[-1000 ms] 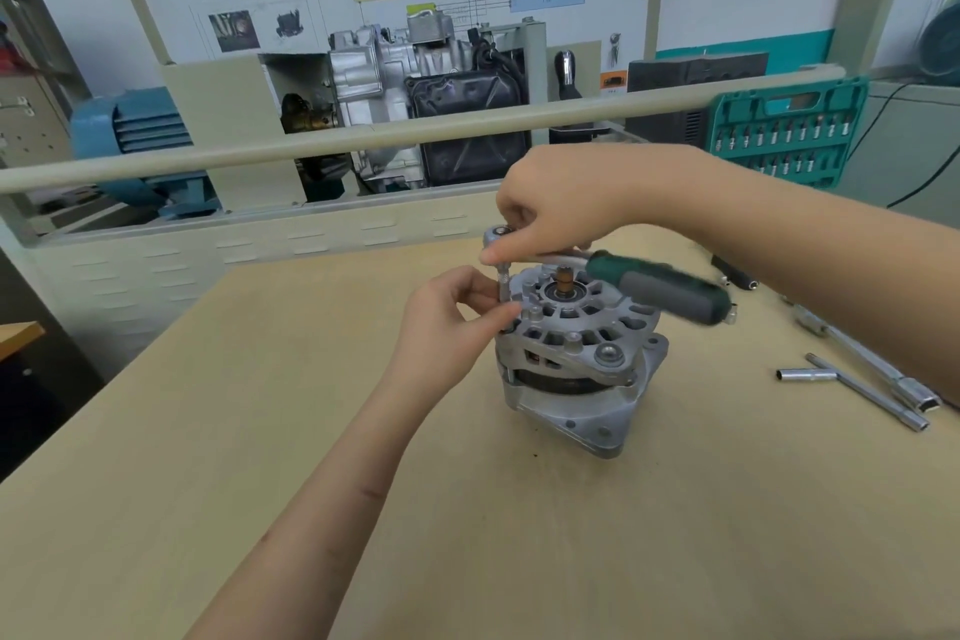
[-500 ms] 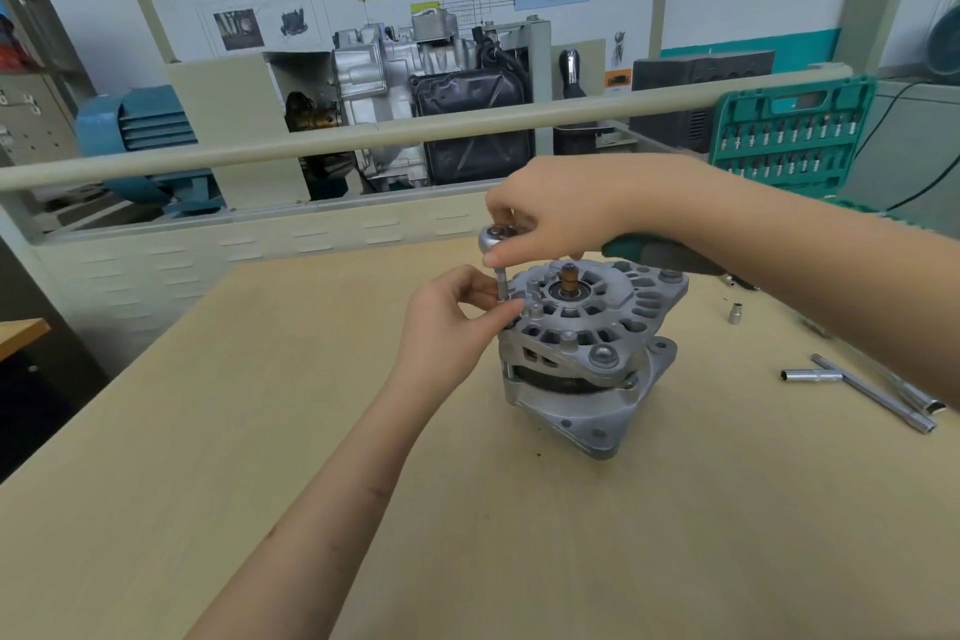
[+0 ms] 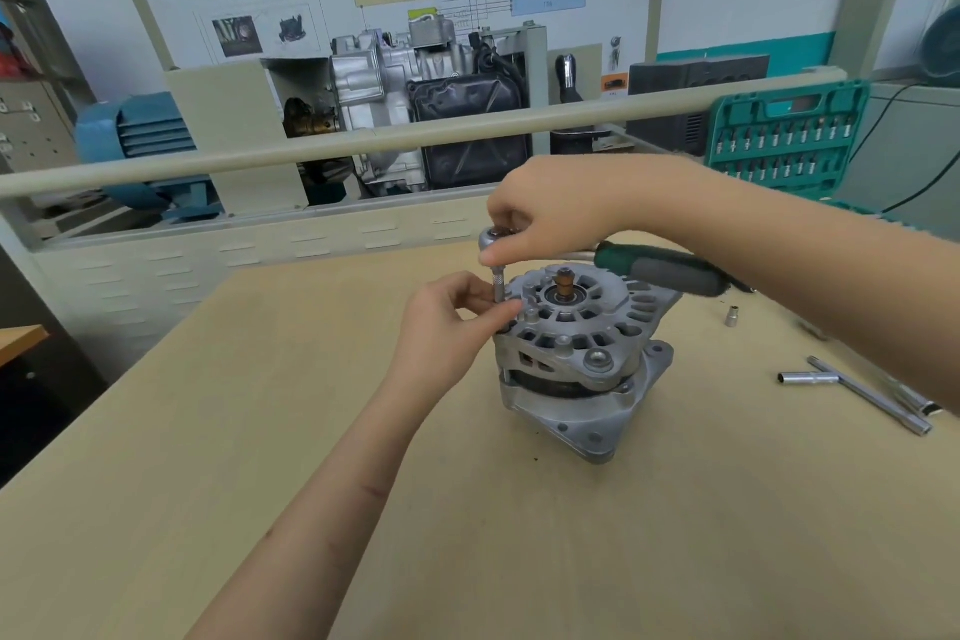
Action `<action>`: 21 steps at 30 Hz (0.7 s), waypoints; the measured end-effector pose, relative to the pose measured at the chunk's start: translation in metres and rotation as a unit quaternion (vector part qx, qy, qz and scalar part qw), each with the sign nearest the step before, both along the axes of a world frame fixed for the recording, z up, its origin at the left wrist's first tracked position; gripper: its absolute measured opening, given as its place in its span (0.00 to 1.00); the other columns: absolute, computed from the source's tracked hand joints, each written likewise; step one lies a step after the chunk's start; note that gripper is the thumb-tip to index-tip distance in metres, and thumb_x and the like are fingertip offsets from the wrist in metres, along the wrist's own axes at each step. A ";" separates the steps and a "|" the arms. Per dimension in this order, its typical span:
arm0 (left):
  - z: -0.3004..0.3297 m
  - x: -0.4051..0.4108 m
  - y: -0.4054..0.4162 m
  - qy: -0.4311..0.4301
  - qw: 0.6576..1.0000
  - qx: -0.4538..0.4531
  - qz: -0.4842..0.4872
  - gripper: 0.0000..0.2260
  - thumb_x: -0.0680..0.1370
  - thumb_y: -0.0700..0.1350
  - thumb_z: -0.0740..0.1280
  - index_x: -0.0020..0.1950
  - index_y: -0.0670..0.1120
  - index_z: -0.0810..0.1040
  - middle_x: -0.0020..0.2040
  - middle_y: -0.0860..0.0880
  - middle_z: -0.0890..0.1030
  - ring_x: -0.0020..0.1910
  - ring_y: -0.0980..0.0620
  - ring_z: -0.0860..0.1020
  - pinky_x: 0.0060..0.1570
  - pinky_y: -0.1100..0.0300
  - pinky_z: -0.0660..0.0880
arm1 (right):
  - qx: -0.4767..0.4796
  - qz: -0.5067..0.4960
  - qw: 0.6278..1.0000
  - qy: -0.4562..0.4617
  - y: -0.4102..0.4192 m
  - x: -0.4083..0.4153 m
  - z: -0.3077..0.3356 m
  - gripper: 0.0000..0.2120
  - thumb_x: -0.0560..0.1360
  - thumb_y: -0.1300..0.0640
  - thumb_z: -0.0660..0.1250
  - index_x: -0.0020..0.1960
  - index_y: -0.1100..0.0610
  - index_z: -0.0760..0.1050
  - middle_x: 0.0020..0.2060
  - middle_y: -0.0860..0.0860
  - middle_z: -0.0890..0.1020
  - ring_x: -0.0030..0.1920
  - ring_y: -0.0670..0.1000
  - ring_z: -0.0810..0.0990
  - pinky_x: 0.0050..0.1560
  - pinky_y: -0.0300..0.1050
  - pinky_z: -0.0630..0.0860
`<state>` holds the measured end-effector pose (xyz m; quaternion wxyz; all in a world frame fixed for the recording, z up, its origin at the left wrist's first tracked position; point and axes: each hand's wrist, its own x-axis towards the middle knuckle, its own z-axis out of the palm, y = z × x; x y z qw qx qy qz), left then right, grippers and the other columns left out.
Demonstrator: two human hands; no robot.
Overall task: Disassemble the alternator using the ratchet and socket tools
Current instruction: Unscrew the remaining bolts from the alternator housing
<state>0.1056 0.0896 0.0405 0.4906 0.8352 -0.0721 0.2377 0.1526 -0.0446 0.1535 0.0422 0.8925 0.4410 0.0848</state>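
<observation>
the alternator stands upright near the middle of the wooden table, with bare tabletop open on its left and in front of it. the right hand curls over the head of the ratchet, whose green and grey handle points right, above the alternator's top. a thin socket runs straight down from the ratchet head to the alternator's left rim. the left hand pinches that socket near its base. to the right lie a small loose socket and t-bar wrenches, well apart from the alternator. a green tool case stands open at the far right edge. a beige rail crosses behind the table, with an engine display beyond.
</observation>
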 end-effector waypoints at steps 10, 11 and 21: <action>0.007 -0.004 0.000 0.034 0.998 0.044 -0.030 0.04 0.70 0.44 0.73 0.38 0.47 0.80 0.33 0.55 0.80 0.32 0.66 0.76 0.32 0.75 0.68 | -0.006 -0.013 0.998 0.061 -0.003 0.000 0.005 0.19 0.75 0.42 0.60 0.49 0.58 0.76 0.27 0.45 0.80 0.28 0.42 0.79 0.29 0.33 0.69; 0.006 -0.003 -0.002 0.024 0.998 0.051 -0.018 0.05 0.70 0.45 0.73 0.38 0.45 0.79 0.32 0.55 0.79 0.31 0.66 0.75 0.31 0.75 0.67 | -0.003 -0.019 0.998 0.060 -0.002 0.000 0.004 0.21 0.74 0.41 0.60 0.47 0.59 0.76 0.25 0.46 0.79 0.26 0.43 0.79 0.27 0.32 0.70; 0.005 -0.006 0.001 0.041 0.998 0.021 -0.045 0.05 0.71 0.42 0.72 0.38 0.51 0.79 0.37 0.56 0.81 0.38 0.68 0.77 0.40 0.75 0.71 | -0.019 0.031 0.995 0.088 -0.003 -0.003 0.010 0.13 0.76 0.47 0.61 0.49 0.55 0.77 0.29 0.44 0.77 0.30 0.42 0.73 0.34 0.37 0.66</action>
